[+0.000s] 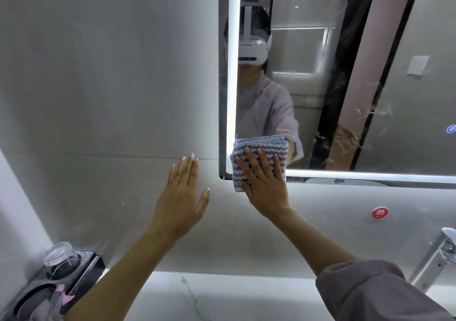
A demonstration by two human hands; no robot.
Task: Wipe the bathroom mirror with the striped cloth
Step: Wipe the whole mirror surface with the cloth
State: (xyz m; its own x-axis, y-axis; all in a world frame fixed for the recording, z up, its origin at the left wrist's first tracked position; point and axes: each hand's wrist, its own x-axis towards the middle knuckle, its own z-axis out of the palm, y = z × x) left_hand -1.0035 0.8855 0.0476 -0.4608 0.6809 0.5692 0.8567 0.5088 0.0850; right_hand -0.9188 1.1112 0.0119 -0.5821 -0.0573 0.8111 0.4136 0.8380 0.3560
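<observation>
Striped cloth: pressed flat against the mirror's lower left corner by the right hand, fingers straight.
Left hand: spread on the wall, beside the cloth.

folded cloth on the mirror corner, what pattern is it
The folded striped cloth has blue and white wavy stripes, clearest in the head view.

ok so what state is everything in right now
mirror, edge light on, streaks on its right part
striped cloth, folded, pressed on the mirror's lower left corner
right hand, flat, pressing the striped cloth
left hand, flat, fingers straight, against the wall
</observation>
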